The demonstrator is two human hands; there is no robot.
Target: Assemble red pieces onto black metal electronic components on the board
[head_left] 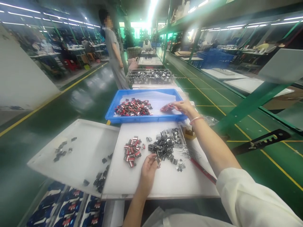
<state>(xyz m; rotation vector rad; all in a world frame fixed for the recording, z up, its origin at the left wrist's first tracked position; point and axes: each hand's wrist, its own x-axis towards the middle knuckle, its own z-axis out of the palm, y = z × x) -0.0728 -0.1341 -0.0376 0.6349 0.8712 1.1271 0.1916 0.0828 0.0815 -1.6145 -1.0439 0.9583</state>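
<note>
My left hand (149, 165) rests on the white tray (153, 183), its fingers closed on a small black part at the edge of a heap of black parts (163, 146). A smaller pile of red-and-black parts (132, 152) lies just left of it. My right hand (183, 107) reaches out over the blue bin (144, 118), its fingers pinched on red parts (167, 108) at the bin's right side. A larger pile of red-and-black parts (133, 107) lies in the bin on a white sheet.
A second white tray (78, 154) with scattered black parts sits at the left. A clear crate of dark parts (150, 76) stands behind the bin. A person in grey (115, 53) stands in the aisle. A green shelf post (248, 104) slants at right.
</note>
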